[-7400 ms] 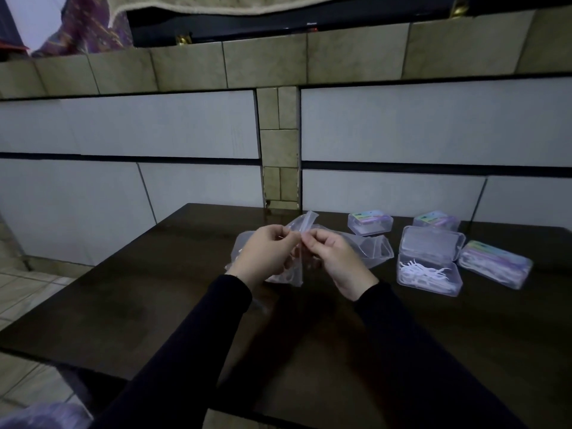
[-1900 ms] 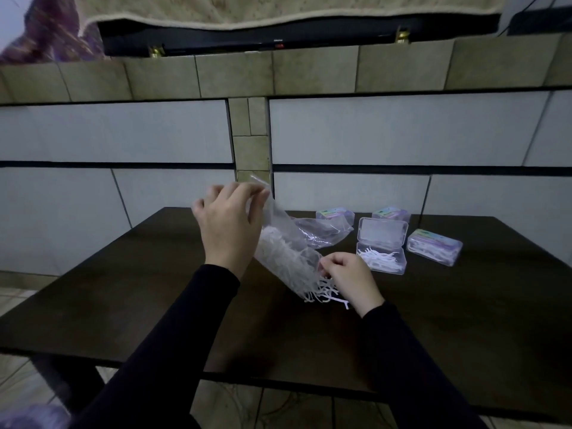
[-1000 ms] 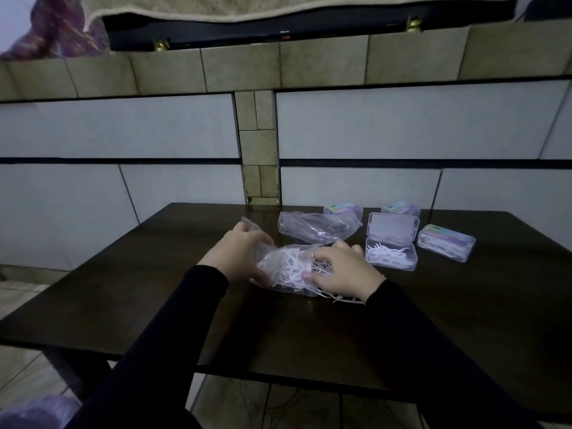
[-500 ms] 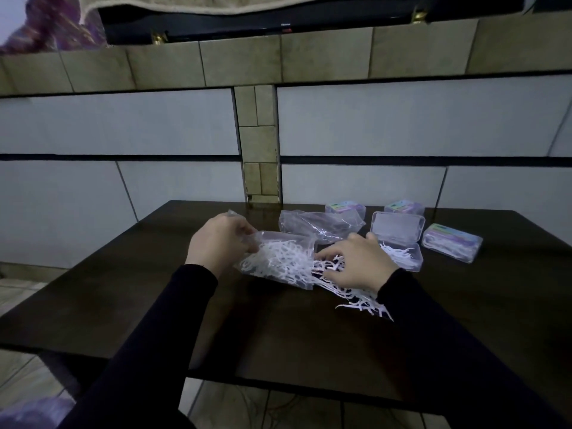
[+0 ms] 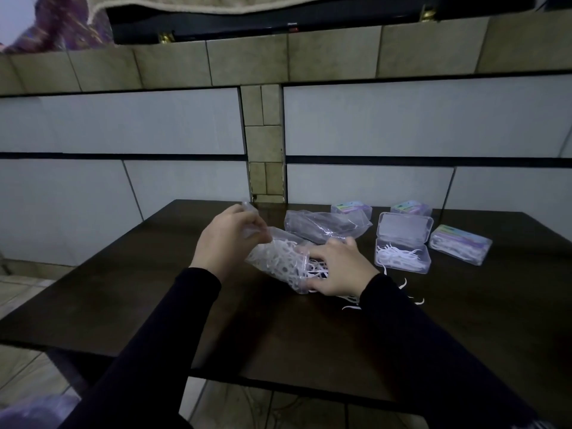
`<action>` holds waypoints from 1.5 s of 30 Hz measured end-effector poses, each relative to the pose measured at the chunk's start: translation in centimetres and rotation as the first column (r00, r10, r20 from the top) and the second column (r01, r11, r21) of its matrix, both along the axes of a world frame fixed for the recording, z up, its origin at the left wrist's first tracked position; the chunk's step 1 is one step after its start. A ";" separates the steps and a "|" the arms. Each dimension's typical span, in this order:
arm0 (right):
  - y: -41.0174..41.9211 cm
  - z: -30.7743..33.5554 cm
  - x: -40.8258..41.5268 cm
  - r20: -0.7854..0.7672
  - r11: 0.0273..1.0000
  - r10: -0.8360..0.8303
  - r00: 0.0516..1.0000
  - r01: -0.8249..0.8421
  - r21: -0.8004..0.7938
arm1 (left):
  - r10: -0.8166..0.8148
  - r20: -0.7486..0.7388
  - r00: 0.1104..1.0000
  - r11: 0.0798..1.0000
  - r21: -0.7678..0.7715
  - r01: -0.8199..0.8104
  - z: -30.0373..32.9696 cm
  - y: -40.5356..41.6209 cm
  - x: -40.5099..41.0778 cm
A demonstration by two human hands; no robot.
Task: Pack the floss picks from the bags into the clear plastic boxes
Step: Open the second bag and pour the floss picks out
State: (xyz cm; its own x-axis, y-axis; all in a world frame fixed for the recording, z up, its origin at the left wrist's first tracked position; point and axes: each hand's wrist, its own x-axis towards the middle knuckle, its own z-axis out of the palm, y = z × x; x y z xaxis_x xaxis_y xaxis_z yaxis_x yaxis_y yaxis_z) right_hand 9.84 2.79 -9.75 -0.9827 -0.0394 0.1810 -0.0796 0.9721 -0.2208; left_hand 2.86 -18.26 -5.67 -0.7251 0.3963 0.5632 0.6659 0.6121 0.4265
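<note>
Emptying a bag [image 5: 278, 258] of floss picks [image 5: 280, 257] on the desk [image 5: 464, 335]: our left hand [image 5: 227, 243] pinches the bag's closed end and lifts it, our right hand [image 5: 339, 269] lies at the bag's mouth, fingers curled over the spilled picks; whether it grasps any we cannot tell. We judge the picks light, thin, springy and prone to tangle and scatter, so take them as a small bunch, not singly. The bag is soft, slippery film; hold it by the end. The open box [image 5: 402, 252], lid up, sits just right of our right hand, partly filled. Loose picks [image 5: 402, 284] lie on the desk in front of it. A crumpled empty bag [image 5: 325, 227] lies behind our right hand. Three closed boxes [image 5: 461, 247] stand around the open one, none blocking the short path to it.
</note>
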 end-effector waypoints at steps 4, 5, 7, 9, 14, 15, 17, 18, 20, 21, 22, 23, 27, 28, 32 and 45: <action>0.2 -0.1 -0.4 -0.110 0.991 0.033 0.993 -0.018 0.134 | 0.055 -0.009 0.998 0.998 -0.004 -0.055 -0.1 -0.3 -0.4; 0.3 -0.1 -0.3 -0.120 0.988 0.032 0.992 -0.014 0.152 | 0.065 -0.005 0.998 0.998 -0.001 -0.065 -0.1 -0.4 -0.5; 0.8 0.1 -0.1 -0.113 0.988 0.011 0.994 0.006 0.156 | 0.076 0.027 0.997 0.997 -0.002 -0.076 -0.1 -0.8 -0.8; 1.4 0.4 0.2 -0.083 0.986 -0.039 0.996 0.052 0.158 | 0.087 0.082 0.993 0.996 -0.004 -0.087 -0.3 -1.3 -1.1; 1.4 0.9 0.4 -0.094 0.978 -0.080 0.992 0.097 0.185 | 0.057 0.133 0.989 0.996 0.054 -0.065 -0.4 -1.6 -1.3; 1.0 0.9 0.3 -0.123 0.984 -0.051 0.991 0.071 0.165 | 0.037 0.119 0.992 0.997 0.069 -0.046 -0.5 -1.5 -1.2; 0.1 0.8 -0.2 -0.160 0.997 0.005 0.987 0.008 0.083 | 0.003 0.082 0.997 0.995 0.098 -0.011 -0.7 -1.2 -0.9; -0.4 0.6 -0.6 -0.155 1.000 0.023 0.988 -0.021 0.017 | -0.009 0.057 0.998 0.994 0.105 0.002 -0.8 -1.1 -0.8; -0.9 0.3 -1.2 -0.116 0.993 0.044 0.992 -0.056 -0.102 | -0.016 -0.001 1.000 0.997 0.080 0.016 -1.0 -0.5 -0.5; -1.1 0.1 -1.5 -0.089 0.992 0.051 0.995 -0.061 -0.113 | -0.020 -0.033 0.999 0.998 0.060 0.022 -1.1 -0.2 -0.3; -1.1 0.0 -1.7 -0.062 0.994 0.054 0.997 -0.060 -0.086 | -0.027 -0.068 0.997 0.999 0.042 0.030 -1.1 0.1 -0.1; -1.0 -0.1 -1.9 -0.037 0.998 0.057 0.998 -0.059 -0.039 | -0.035 -0.099 0.994 0.999 0.030 0.038 -1.1 0.4 0.1; -1.1 -0.1 -2.0 -0.040 0.992 0.055 0.998 -0.051 0.112 | -0.051 -0.150 0.987 0.997 0.045 0.059 -0.9 0.5 0.2; -1.0 -0.1 -2.0 -0.061 0.992 0.044 0.997 -0.036 0.124 | -0.043 -0.149 0.988 0.997 0.063 0.053 -0.9 0.4 0.2; -0.8 -0.2 -1.7 -0.101 0.985 -0.040 0.994 0.056 0.160 | -0.027 -0.104 0.994 0.990 0.132 0.040 -0.6 -0.7 -0.3; -1.8 0.4 -1.5 -0.060 0.997 -0.015 0.998 0.019 0.071 | -0.034 0.135 0.990 0.999 0.035 0.030 -1.0 -1.9 -0.7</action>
